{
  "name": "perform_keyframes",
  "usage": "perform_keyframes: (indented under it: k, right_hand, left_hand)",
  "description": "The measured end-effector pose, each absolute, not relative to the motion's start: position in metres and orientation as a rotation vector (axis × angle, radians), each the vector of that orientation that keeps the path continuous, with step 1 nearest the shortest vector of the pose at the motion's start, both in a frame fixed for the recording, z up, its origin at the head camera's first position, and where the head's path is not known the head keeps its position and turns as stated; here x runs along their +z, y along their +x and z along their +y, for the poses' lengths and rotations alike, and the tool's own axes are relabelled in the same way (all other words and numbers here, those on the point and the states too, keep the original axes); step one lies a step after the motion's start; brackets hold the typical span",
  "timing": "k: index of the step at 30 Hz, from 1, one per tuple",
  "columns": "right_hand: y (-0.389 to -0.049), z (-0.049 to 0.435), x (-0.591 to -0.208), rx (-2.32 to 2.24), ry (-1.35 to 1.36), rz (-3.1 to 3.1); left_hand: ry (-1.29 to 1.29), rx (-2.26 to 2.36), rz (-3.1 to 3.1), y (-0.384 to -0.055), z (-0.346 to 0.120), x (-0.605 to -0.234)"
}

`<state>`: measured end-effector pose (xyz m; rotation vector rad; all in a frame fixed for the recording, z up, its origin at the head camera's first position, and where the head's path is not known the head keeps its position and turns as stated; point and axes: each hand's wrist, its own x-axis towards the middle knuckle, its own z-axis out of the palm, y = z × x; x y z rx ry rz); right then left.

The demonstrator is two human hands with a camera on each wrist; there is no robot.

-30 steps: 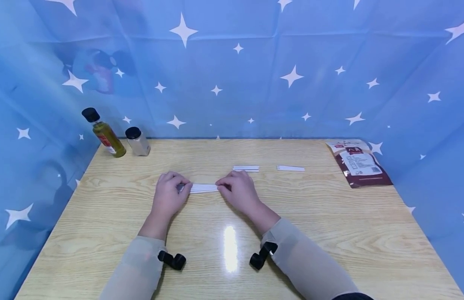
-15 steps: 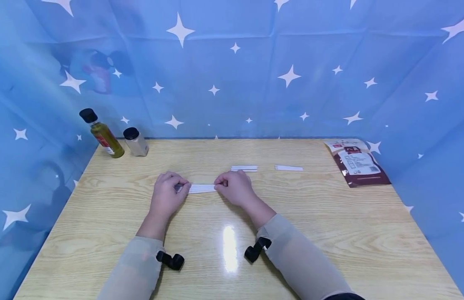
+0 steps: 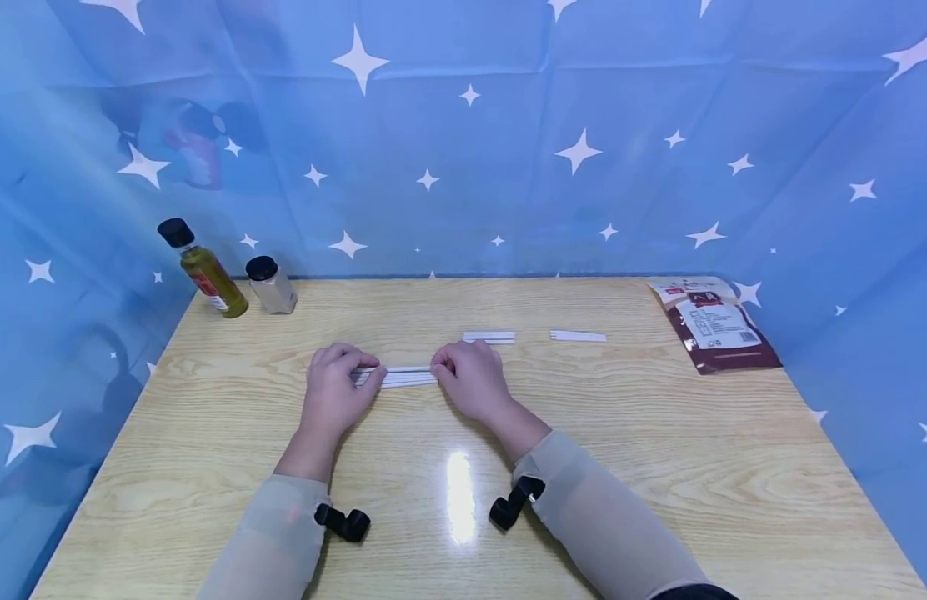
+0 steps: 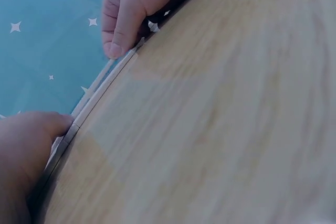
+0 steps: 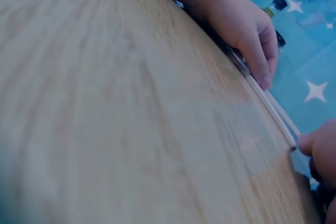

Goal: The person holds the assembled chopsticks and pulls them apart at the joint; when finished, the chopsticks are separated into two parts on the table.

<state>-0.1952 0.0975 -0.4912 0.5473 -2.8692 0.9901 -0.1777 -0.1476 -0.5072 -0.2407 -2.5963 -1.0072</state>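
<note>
Several thin white strips (image 3: 409, 382) lie side by side on the wooden table between my hands. My left hand (image 3: 336, 387) pinches the far strip (image 3: 409, 369) near its left end, and my right hand (image 3: 473, 379) pinches it near its right end. A narrow gap separates that strip from the others. In the left wrist view, the pinched strip (image 4: 93, 88) stands a little above the strips below (image 4: 105, 85). Fingers cover both ends of the group. The right wrist view shows my right thumb (image 5: 310, 142) at the strips' end.
Beyond my right hand lies a small group of white strips (image 3: 489, 336), with another group (image 3: 578, 336) to its right. An oil bottle (image 3: 212, 279) and a black-lidded jar (image 3: 272, 287) stand back left. A maroon and white packet (image 3: 714, 325) lies back right. A starry blue curtain (image 3: 463, 167) hangs behind.
A gap has appeared between the far strip and the rest of the group. Over the last half second both hands have shifted very slightly to the right. The other objects stay put.
</note>
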Motion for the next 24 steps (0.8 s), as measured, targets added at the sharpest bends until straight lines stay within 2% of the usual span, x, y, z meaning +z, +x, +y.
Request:
perform_keyframes:
  k: [24]
  right_hand:
    - [-0.1952, 0.0987, -0.4954, 1.256, 0.446, -2.707]
  left_hand:
    - [-0.118, -0.895, -2.683, -0.1767, -0.1476, -0.5057]
